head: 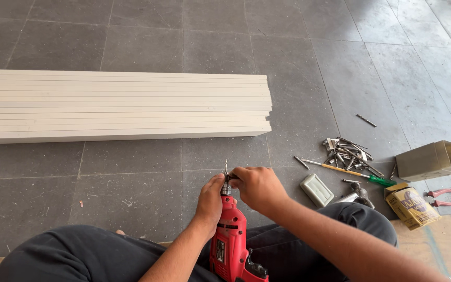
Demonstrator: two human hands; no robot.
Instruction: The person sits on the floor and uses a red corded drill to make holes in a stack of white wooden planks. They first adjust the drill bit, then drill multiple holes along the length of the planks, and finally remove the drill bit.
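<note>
A red power drill (232,244) stands upright between my knees, its chuck pointing away from me with a short drill bit (226,167) sticking out of it. My left hand (210,201) wraps the drill's neck just below the chuck. My right hand (257,187) is closed over the chuck from the right side, fingers at the bit's base. Both forearms reach in from the lower edge, over my dark trousers.
A stack of long white strips (121,107) lies across the grey tiled floor ahead. To the right lie a heap of drill bits and screws (348,154), a green-handled screwdriver (353,174), a pale green block (317,189), two small cardboard boxes (429,161), and red-handled pliers (444,197).
</note>
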